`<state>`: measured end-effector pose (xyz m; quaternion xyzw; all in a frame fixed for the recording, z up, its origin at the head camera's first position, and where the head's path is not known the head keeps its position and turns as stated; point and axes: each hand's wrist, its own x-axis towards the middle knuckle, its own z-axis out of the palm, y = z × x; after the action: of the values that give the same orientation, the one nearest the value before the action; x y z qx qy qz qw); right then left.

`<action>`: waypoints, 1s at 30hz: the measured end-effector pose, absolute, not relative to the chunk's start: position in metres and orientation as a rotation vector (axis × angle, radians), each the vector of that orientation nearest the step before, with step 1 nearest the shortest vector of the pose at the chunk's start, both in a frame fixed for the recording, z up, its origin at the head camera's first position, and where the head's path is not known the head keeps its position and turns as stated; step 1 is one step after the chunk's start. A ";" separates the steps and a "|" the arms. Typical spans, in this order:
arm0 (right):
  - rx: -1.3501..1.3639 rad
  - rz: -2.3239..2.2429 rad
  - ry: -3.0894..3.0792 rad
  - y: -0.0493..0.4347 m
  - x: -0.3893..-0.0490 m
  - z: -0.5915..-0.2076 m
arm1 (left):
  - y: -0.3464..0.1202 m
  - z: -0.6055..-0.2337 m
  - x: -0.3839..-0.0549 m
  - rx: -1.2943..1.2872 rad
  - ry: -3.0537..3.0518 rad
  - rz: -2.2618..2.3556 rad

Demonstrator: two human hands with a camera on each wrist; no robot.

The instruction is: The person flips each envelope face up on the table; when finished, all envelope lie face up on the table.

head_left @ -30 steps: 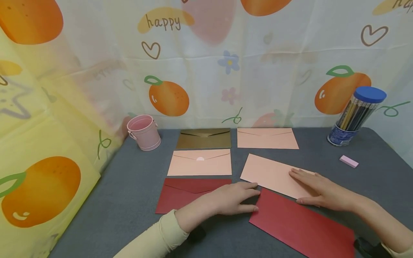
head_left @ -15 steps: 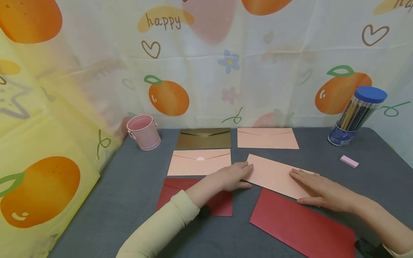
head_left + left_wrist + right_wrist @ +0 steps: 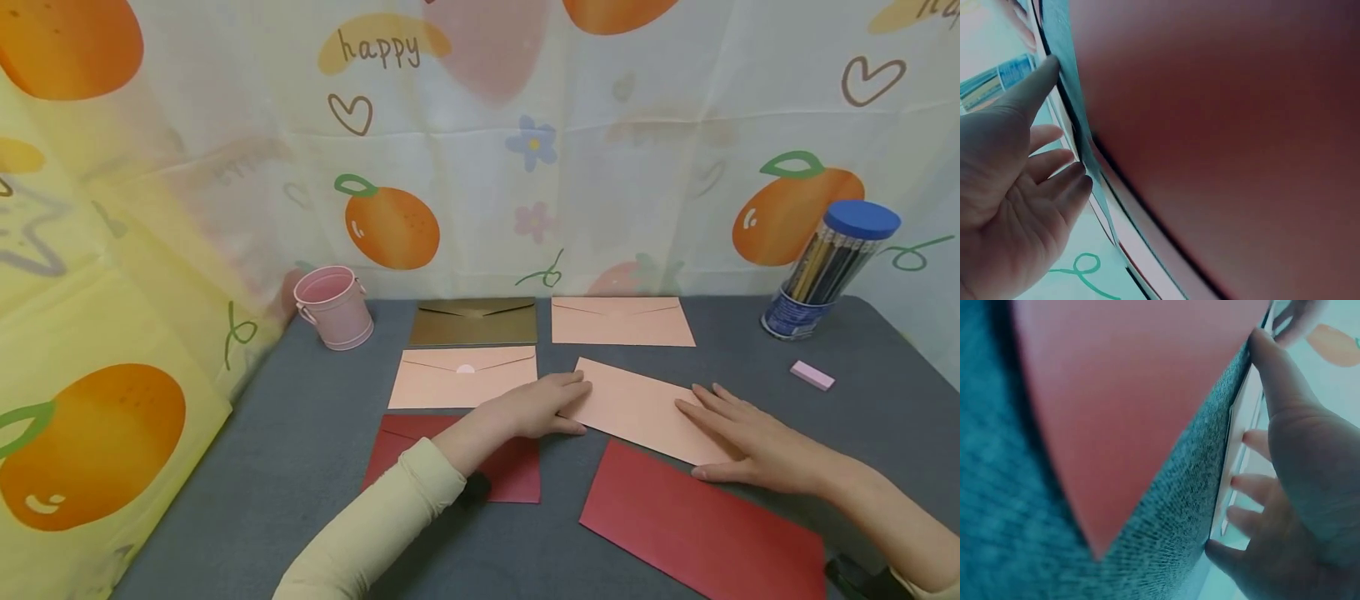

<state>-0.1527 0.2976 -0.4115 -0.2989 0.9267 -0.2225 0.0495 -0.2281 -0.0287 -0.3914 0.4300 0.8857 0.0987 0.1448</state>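
Observation:
A plain pale-pink envelope [image 3: 637,404] lies slanted on the table, flap side not showing. On its left end rest the fingertips of my left hand [image 3: 536,408], the thumb beside its lower left corner. My right hand [image 3: 750,437] lies across its right end with fingers spread and thumb by the lower edge. Just below it is a slanted red envelope [image 3: 705,521], its pointed corner near the right wrist camera. Under my left forearm, another red envelope [image 3: 517,479] is partly covered. Red paper [image 3: 1229,144] fills most of the left wrist view.
A sealed pink envelope [image 3: 465,383] and a gold envelope [image 3: 474,325] lie behind the left arm. Another pink envelope [image 3: 622,323] is at the back. A pink bucket [image 3: 333,308] stands left; a pencil tub [image 3: 828,271] and an eraser [image 3: 812,375] are right.
My left hand has moved up from the red envelope's corner onto the slanted pink envelope's left end. My right hand's fingers have spread farther apart; the envelopes stay nearly in place.

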 end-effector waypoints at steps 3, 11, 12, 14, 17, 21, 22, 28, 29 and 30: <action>-0.866 -0.638 2.818 0.298 -0.153 -0.411 | -0.029 -0.393 -0.233 1.145 2.561 0.220; -0.842 -0.537 2.816 0.295 -0.152 -0.407 | -0.029 -0.398 -0.241 1.145 2.594 0.111; -0.842 -0.524 2.820 0.295 -0.152 -0.406 | -0.028 -0.398 -0.240 1.161 2.600 0.101; -0.841 -0.504 2.825 0.295 -0.152 -0.406 | -0.028 -0.397 -0.239 1.191 2.613 0.077; -0.826 -0.478 2.828 0.295 -0.153 -0.405 | -0.029 -0.395 -0.238 1.232 2.629 0.047; -0.794 -0.468 2.820 0.294 -0.153 -0.404 | -0.030 -0.393 -0.236 1.305 2.646 -0.005; -0.788 -0.473 2.820 0.294 -0.153 -0.403 | -0.030 -0.393 -0.235 1.333 2.652 -0.020; -0.772 -0.524 2.834 0.295 -0.153 -0.400 | -0.030 -0.393 -0.234 1.575 2.703 -0.147; -0.766 -0.532 2.840 0.295 -0.152 -0.399 | -0.030 -0.393 -0.234 1.606 2.715 -0.151; -0.760 -0.542 2.847 0.296 -0.152 -0.399 | -0.031 -0.392 -0.234 1.625 2.728 -0.138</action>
<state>-0.1523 0.2956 -0.3985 -0.2529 0.9477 -0.1805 0.0729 -0.2336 -0.0307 -0.3918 0.5113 0.8581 -0.0434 -0.0182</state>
